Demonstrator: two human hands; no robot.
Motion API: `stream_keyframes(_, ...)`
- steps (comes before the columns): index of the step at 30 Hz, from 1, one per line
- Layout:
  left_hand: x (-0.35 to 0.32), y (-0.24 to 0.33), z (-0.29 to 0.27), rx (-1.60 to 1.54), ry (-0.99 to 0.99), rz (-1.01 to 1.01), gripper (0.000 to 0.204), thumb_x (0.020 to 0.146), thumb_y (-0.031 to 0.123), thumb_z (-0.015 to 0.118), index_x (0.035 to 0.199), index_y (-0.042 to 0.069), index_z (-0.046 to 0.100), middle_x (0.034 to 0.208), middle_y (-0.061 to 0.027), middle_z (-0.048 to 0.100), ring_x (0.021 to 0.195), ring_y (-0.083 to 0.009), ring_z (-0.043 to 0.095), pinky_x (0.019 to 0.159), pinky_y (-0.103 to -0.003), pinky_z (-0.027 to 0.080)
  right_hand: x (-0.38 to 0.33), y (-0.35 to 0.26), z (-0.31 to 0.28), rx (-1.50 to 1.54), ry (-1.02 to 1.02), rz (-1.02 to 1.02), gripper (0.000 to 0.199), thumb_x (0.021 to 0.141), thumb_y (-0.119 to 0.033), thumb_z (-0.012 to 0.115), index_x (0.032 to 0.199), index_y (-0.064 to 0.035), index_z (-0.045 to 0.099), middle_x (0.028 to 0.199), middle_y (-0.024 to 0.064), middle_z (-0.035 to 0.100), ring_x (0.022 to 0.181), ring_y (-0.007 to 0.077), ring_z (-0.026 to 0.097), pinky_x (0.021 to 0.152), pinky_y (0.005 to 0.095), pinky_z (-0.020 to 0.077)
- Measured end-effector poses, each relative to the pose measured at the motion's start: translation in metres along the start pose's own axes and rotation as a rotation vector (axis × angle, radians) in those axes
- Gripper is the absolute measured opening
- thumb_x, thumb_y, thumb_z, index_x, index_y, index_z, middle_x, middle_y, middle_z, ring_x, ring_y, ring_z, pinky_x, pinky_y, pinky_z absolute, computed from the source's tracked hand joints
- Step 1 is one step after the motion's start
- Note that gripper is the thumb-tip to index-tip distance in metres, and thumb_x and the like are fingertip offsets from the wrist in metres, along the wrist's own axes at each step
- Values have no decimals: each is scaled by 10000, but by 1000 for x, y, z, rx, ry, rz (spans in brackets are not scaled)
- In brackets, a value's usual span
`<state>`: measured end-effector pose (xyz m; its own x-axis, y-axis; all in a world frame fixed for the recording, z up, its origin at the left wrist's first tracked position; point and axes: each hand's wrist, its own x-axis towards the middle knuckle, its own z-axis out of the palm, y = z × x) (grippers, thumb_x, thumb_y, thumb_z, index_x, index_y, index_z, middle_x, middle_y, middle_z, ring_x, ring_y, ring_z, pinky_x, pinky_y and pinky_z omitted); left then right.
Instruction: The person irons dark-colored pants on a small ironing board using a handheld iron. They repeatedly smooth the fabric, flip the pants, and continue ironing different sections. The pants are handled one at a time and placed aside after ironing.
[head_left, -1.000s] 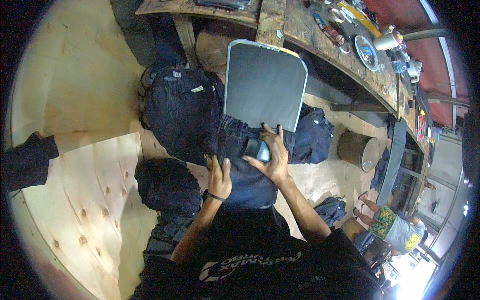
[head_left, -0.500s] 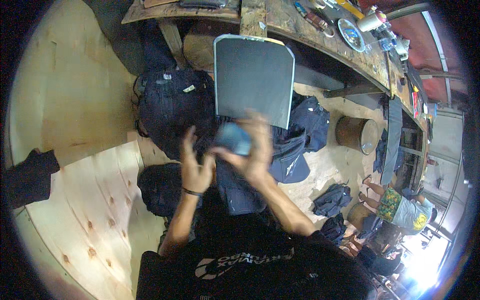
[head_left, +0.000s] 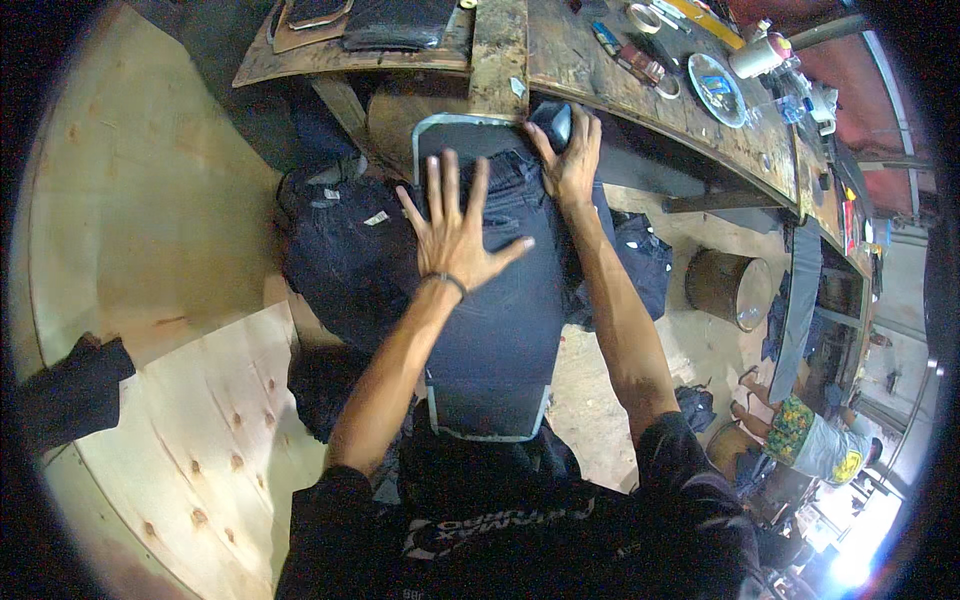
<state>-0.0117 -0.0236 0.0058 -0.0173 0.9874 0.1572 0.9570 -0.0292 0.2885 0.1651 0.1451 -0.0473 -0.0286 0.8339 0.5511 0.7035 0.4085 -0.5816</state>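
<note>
Dark denim trousers (head_left: 495, 300) lie stretched along a grey board (head_left: 432, 137) with a pale edge; the board's two ends stick out past the cloth. My left hand (head_left: 455, 235) rests flat near the waistband, its fingers spread, and holds nothing. At the board's far right corner, my right hand (head_left: 573, 165) has its thumb and fingers around a small dark blue block (head_left: 551, 124) with a rounded outline. What the block is made of, I cannot make out.
Beyond the board stands a stained wooden workbench (head_left: 580, 70) with a round dish (head_left: 716, 88) and tape rolls. Piles of dark clothing (head_left: 345, 235) flank the board. A drum-shaped stool (head_left: 728, 289) stands at right. Another person (head_left: 815, 440) is farther right. Plywood panels (head_left: 200, 430) fill the left.
The trousers now cover most of the board, which showed bare before. Both hands have moved forward; the left is spread flat. The right has carried the block to the far corner.
</note>
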Motion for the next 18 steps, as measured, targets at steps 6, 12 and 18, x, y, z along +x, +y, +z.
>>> stream_keyframes(6, 43, 11, 1, 17, 11, -53, 1442, 644, 963, 706, 1753, 205, 181, 1802, -262, 43, 1671, -453, 23, 1193, -861, -8, -14, -97, -131, 32, 12, 136, 619, 823, -372, 904, 1242, 33, 695, 1159, 239, 706, 1123, 421, 647, 985, 496, 512)
stream_keyframes(12, 54, 0, 14, -53, -41, -1, 1352, 658, 937, 725, 1729, 238, 286, 1802, -231, 103, 1670, -447, 43, 1236, -813, 7, -117, -123, -140, -179, -372, -11, 515, 787, -361, 940, 1048, 18, 709, 969, 193, 658, 912, 400, 643, 848, 501, 519)
stream_keyframes(18, 51, 0, 18, -96, 46, 7, 1308, 675, 923, 731, 1724, 271, 300, 1803, -232, 83, 1668, -454, 27, 1189, -868, 26, -170, -129, -160, -107, -425, -113, 457, 737, -336, 926, 975, -8, 714, 915, 167, 634, 864, 386, 585, 842, 510, 498)
